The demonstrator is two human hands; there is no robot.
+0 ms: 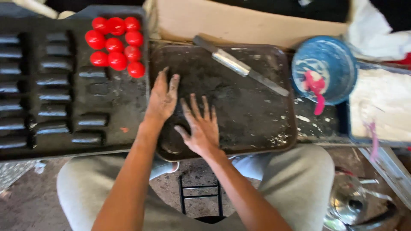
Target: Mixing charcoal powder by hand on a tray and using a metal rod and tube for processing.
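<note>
Both of my hands lie flat on a dark, dirty metal tray [257,124] that rests across my lap. My left hand [162,100] presses near the tray's left edge with fingers together and pointing away. My right hand [200,126] sits just beside it with fingers spread. Neither hand holds anything. A knife [237,65] with a dark handle and a long metal blade lies diagonally across the tray's far side, apart from both hands.
At left, a black mould tray [55,81] holds rows of dark rolled pieces and several red balls [115,45]. At right stand a blue bowl [332,55] with a pink scraper [316,87] and a tray of white powder [383,105]. Metal ware [355,205] sits below right.
</note>
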